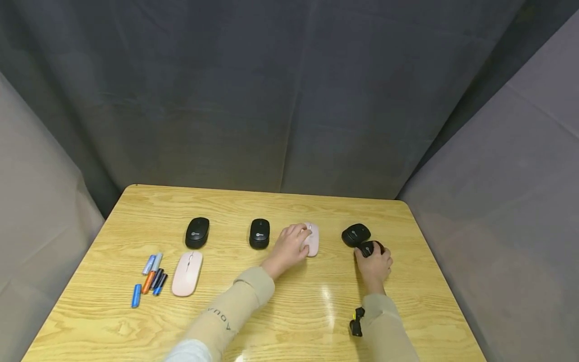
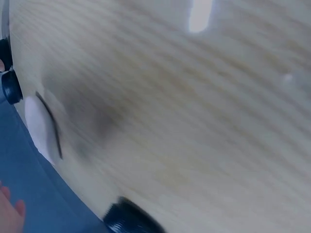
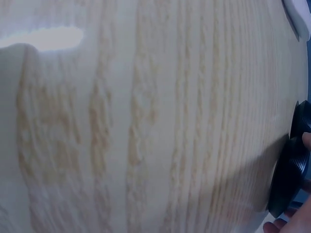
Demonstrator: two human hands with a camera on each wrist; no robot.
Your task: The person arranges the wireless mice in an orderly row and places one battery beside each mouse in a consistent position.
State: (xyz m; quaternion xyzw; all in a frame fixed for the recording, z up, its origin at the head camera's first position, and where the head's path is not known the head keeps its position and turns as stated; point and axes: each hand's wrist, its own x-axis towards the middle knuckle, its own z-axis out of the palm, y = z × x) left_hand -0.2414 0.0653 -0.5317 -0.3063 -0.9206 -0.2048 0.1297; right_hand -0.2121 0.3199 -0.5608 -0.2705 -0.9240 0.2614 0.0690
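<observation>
A pink computer mouse (image 1: 313, 241) lies right of the table's middle. My left hand (image 1: 289, 249) is over its left side in the head view. In the left wrist view, the fingers (image 2: 10, 213) appear raised and apart from that pink mouse (image 2: 41, 128). At the right, my right hand (image 1: 374, 264) grips a black mouse (image 1: 368, 248), thumb on its left and fingers on its right. Another black mouse (image 1: 355, 234) sits against it, just behind and to the left. The right wrist view catches the gripped mouse (image 3: 287, 179) at its edge, fingers beside it.
Two more black mice (image 1: 197, 233) (image 1: 260, 234) stand along the back left and middle. A second pink mouse (image 1: 187, 274) lies at the left, beside several blue, orange and dark markers (image 1: 148, 281). A black strap (image 1: 357, 323) hangs by the right sleeve. Grey curtains (image 1: 203, 100) surround the wooden table (image 1: 307, 322).
</observation>
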